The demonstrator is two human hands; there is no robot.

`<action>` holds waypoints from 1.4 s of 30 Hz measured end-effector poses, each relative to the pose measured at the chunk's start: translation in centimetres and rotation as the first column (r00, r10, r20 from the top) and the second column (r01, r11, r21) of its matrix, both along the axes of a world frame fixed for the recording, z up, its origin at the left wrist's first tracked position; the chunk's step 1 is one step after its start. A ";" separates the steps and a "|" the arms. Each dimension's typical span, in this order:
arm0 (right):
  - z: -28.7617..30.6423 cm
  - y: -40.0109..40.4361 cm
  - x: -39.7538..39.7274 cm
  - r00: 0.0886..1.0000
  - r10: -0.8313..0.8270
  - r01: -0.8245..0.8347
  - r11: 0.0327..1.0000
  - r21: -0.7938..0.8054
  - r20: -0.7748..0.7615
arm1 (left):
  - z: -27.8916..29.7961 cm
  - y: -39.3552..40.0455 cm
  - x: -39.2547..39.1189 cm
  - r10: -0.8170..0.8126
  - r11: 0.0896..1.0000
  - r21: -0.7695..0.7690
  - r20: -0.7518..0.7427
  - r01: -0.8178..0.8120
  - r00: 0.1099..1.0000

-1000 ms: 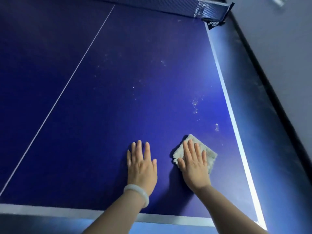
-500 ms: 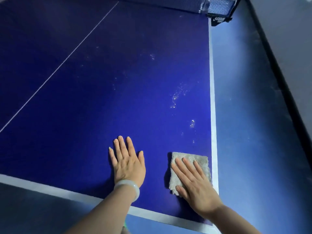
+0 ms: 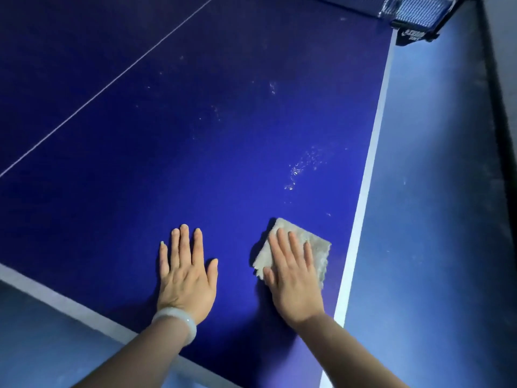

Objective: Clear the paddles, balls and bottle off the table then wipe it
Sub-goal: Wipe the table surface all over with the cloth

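From the head view, the blue table [image 3: 223,163] fills most of the frame, its far half and left side cut off by the picture's edges. The right hand [image 3: 296,278] lies flat with straight fingers pressing a grey folded cloth [image 3: 310,247] onto the table, near the table's white right sideline [image 3: 363,197]; the hand hides the cloth's near part, so its full outline cannot be made out. The left hand [image 3: 186,275] rests palm down on the table's bare surface, fingers straight and slightly spread, grasping nothing, just inside the table's white end line [image 3: 70,306]; a pale bangle [image 3: 176,322] circles its wrist. Both forearms run out of the bottom of the frame. Beyond the cloth, toward the net [image 3: 414,9], small glinting droplets [image 3: 296,175] speckle the table; fainter specks farther up are too small to tell apart. Only the net's right end and its clamp show, at the table's far right corner, and the print on the clamp is unreadable.
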State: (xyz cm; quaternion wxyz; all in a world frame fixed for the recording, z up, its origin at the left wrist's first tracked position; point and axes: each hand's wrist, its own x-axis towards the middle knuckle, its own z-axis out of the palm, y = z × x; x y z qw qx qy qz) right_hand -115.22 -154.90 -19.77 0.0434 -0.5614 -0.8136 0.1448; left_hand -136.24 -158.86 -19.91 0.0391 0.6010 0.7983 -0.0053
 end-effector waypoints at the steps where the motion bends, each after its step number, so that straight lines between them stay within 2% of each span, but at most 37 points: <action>1: -0.1 -1.0 -0.2 0.994 0.111 -0.111 0.994 0.004 0.019 | 0.1 0.0 0.0 -0.001 1.000 -0.001 0.001 0.001 1.000; 4: -0.4 0.0 1.5 0.925 0.375 -0.376 0.926 0.008 0.068 | 0.0 -0.1 -0.1 -0.003 1.000 -0.001 0.006 0.003 1.000; 6: -0.4 2.9 3.5 0.902 0.420 -0.424 0.905 0.020 0.101 | -0.1 -0.1 -0.2 -0.011 1.000 0.017 0.017 0.011 1.000; 11: 0.2 11.6 6.6 0.997 0.057 -0.056 0.998 -0.012 0.052 | -0.3 -0.1 -0.2 0.001 1.000 0.017 0.018 -0.002 1.000; 14: 0.3 12.1 5.8 0.996 -0.010 0.011 1.000 -0.014 0.090 | -0.2 0.0 0.1 0.021 1.000 0.004 0.008 -0.022 1.000; 15: 0.3 11.2 5.2 0.995 0.023 -0.023 1.000 0.002 0.098 | 0.0 0.1 0.5 0.048 0.999 0.002 0.013 -0.048 0.999; 17: 0.3 8.5 4.3 0.974 0.203 -0.206 0.979 0.015 0.098 | 0.5 0.3 2.2 0.152 0.988 0.009 0.039 -0.153 0.988; 20: -0.1 6.4 6.3 0.815 0.566 -0.569 0.822 -0.011 0.125 | 1.2 1.1 7.1 0.313 0.946 0.052 0.096 -0.319 0.945; 22: -0.2 8.5 9.2 0.704 0.693 -0.698 0.715 -0.025 0.155 | 1.5 2.2 11.4 0.389 0.916 0.037 0.163 -0.399 0.907; 23: -0.2 10.4 10.5 0.685 0.708 -0.715 0.699 -0.025 0.171 | 1.6 3.1 13.4 0.439 0.893 0.014 0.193 -0.449 0.878; 25: -0.1 14.9 12.5 0.711 0.674 -0.687 0.727 -0.005 0.201 | 1.3 5.3 16.6 0.571 0.816 -0.042 0.219 -0.577 0.791; 27: 0.3 19.6 13.6 0.792 0.572 -0.586 0.811 0.001 0.212 | 0.8 7.2 18.1 0.692 0.718 -0.080 0.188 -0.691 0.697; 30: 0.6 22.0 13.4 0.908 0.397 -0.397 0.918 -0.028 0.135 | 0.1 8.2 18.8 0.741 0.671 -0.064 0.084 -0.739 0.666; 32: 0.4 19.8 13.1 0.910 0.390 -0.395 0.919 0.006 0.143 | -0.1 8.2 18.8 0.745 0.667 -0.050 0.057 -0.743 0.665; 34: 0.3 16.4 13.5 0.823 0.553 -0.558 0.830 0.006 0.125 | -0.2 8.3 18.8 0.749 0.663 -0.051 0.042 -0.747 0.661; 36: 0.1 15.5 14.9 0.674 0.734 -0.735 0.677 -0.022 0.079 | -0.3 8.4 18.8 0.758 0.652 -0.067 0.045 -0.755 0.650; 38: 0.2 17.8 15.9 0.546 0.832 -0.832 0.552 -0.048 0.101 | -0.5 8.4 18.7 0.764 0.646 -0.065 0.041 -0.761 0.644; 39: 0.3 19.6 16.1 0.525 0.840 -0.844 0.534 -0.043 0.136 | -0.5 8.4 18.7 0.764 0.645 -0.061 0.031 -0.762 0.644; 40: 0.3 21.4 16.2 0.548 0.818 -0.827 0.561 -0.032 0.176 | -0.5 8.3 18.7 0.764 0.645 -0.060 0.022 -0.762 0.645; 42: 0.2 24.4 15.8 0.711 0.663 -0.673 0.738 -0.047 0.234 | -0.6 8.4 18.7 0.764 0.645 -0.051 0.019 -0.763 0.645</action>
